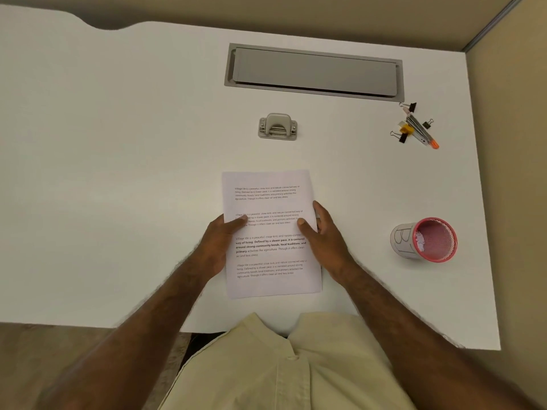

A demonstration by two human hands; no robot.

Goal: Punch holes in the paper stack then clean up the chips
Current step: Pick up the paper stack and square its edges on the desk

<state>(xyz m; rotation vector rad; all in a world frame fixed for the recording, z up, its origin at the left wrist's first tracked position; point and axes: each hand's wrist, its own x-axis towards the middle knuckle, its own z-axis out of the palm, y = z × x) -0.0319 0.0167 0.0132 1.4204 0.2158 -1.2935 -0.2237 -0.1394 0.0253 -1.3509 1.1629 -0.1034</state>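
- Clearly, both hands clamp the paper stack (270, 232) at its side edges: left hand (220, 245) and right hand (324, 241), thumbs on top.
- The hole punch (277, 126) sits well beyond the grip; sheets could fan out while sliding there, misaligning holes.
- Chips may scatter; the pink cup (426, 239) stands well right of the grip.

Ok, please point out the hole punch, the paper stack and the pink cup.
hole punch (277, 127), head view, on its grey lever top.
paper stack (268, 199), head view, on the upper printed sheet.
pink cup (436, 239), head view, on its mesh inside.
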